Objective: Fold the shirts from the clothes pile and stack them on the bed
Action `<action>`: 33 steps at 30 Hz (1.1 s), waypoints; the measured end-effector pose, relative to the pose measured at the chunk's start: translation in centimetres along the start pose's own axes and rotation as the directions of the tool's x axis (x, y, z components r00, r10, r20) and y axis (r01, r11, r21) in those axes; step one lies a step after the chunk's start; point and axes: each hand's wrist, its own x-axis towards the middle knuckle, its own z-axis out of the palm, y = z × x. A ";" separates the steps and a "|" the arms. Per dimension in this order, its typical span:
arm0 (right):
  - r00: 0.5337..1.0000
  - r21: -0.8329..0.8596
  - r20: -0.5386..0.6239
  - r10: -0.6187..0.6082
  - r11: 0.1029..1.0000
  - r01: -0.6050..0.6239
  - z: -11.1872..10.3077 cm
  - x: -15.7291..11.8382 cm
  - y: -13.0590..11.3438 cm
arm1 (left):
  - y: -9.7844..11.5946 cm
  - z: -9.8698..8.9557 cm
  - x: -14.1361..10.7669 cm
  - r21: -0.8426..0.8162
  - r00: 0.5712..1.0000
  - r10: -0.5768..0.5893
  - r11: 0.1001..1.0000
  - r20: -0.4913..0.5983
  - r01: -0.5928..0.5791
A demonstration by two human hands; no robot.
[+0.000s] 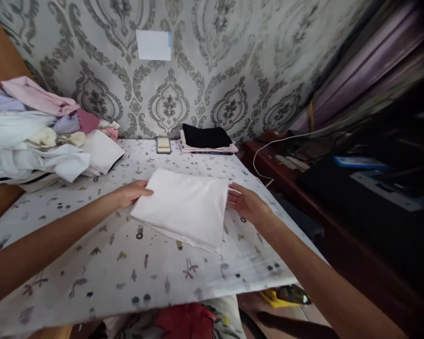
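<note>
A folded white cloth (185, 205), perhaps a garment, is in the middle of the patterned sheet (120, 273), held or resting between my two hands. My left hand (134, 192) grips its left edge, thumb on top and fingers underneath. At the opposite edge is my right hand (246, 201), its fingers spread and slightly curved beside the cloth. Whether those fingertips touch the cloth is hard to tell.
A loose heap of clothes (49, 136) lies at the left. Against the wall are a folded stack with a black cloth (207, 136) on top and a small phone-like device (163, 145). A white cable (257, 157) runs over the dark red furniture (286, 165) at right.
</note>
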 end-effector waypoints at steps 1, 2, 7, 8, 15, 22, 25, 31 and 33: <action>0.999 0.024 -0.008 0.043 0.999 -0.043 -0.4 0.3 0.0 | -0.6 0.5 -0.1 -0.028 1.000 -0.006 1.000 -0.025 0.005; 0.996 0.029 -0.003 0.085 0.996 -0.085 -0.6 0.4 0.3 | -1.0 0.9 -0.3 -0.054 0.999 -0.016 0.998 -0.038 0.014; 0.982 -0.151 0.121 0.148 0.980 -0.130 -0.3 -2.1 3.6 | -1.1 1.6 -1.6 -0.152 1.000 -0.004 0.988 0.010 0.005; 0.978 -0.201 0.142 0.153 0.972 -0.123 -0.1 -2.6 4.2 | -1.0 1.8 -1.9 -0.156 0.999 0.005 0.988 0.032 0.000; 0.963 -0.268 0.248 0.101 0.963 -0.032 -0.2 -3.9 3.8 | -0.8 2.8 -3.0 -0.190 0.994 -0.014 0.981 0.104 0.033; 0.955 -0.213 0.297 -0.006 0.974 0.073 -1.2 -3.6 -0.9 | 0.6 4.3 -2.8 -0.174 0.973 0.098 0.983 0.210 -0.062; 0.947 -0.196 0.310 -0.081 0.970 0.147 -1.8 -2.5 -1.5 | 1.1 5.0 -2.6 -0.211 0.976 0.130 0.973 0.175 -0.092; 0.982 -0.245 0.175 0.073 0.969 -0.029 -3.5 -0.6 1.1 | -0.3 6.1 -1.2 -0.288 0.989 0.019 0.957 0.147 0.025; 0.975 -0.259 0.196 0.103 0.964 -0.049 -3.6 -0.7 1.5 | -0.8 6.5 -0.7 -0.296 0.990 0.015 0.955 0.138 0.026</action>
